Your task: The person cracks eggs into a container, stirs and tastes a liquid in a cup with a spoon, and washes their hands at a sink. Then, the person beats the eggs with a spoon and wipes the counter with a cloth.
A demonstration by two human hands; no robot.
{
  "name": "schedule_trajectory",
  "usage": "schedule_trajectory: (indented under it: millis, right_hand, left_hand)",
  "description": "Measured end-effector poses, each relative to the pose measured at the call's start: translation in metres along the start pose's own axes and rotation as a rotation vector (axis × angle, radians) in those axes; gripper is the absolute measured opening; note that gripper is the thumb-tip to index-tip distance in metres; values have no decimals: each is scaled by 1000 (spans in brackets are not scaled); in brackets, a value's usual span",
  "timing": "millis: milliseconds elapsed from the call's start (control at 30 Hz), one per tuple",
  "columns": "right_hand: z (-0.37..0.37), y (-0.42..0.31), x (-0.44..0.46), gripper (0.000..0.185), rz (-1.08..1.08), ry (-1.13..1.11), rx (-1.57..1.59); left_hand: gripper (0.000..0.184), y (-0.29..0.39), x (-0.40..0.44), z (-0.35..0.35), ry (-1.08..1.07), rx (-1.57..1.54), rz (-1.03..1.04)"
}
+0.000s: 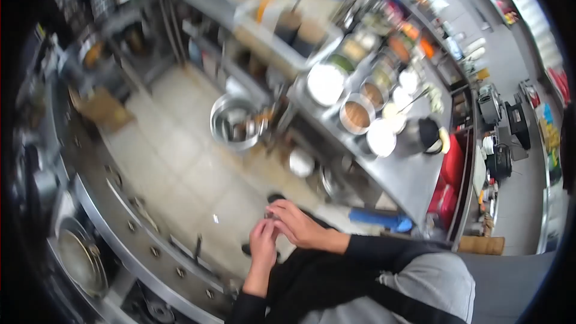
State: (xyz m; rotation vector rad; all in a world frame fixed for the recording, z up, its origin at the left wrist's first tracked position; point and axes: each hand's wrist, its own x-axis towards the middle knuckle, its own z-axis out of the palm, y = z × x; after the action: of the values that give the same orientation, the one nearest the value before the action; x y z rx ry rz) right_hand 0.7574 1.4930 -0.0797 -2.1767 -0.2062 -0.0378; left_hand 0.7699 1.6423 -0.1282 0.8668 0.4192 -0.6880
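My left hand [263, 241] and my right hand [297, 225] meet in front of my dark apron [306, 276], fingertips together above the tiled floor. The fingers of both hands are closed in a pinch. A small dark spot shows between the fingertips, too small and blurred to name. My right hand lies partly over the left fingertips. Dark shoes [276, 198] show just beyond the hands.
A stove front with knobs [155, 252] runs along the lower left. A steel counter [399, 180] holds several bowls and food containers. Below it, a metal pot [219, 121] stands near the floor. A blue-handled object [378, 219] is beside my right arm.
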Motion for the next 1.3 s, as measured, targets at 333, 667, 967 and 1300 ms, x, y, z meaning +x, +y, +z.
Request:
schedule_trajectory:
  millis: [333,667,967,1300]
  right_hand:
    - [-526,69,219,33,-51,945,-487]
    - [-635,142,299,40,-3,918,-73]
    - [-669,141,298,40,142,888,-427]
    - [-646,153,317,41,10,947,-410]
  left_hand:
    - [18,-45,-42,-157,513,282,33]
    - [17,-103,-122,-188,647,638,-287]
    - [18,-96,-87,-134,578,697,-272]
    - [18,-98,-88,-119,566,763,-272]
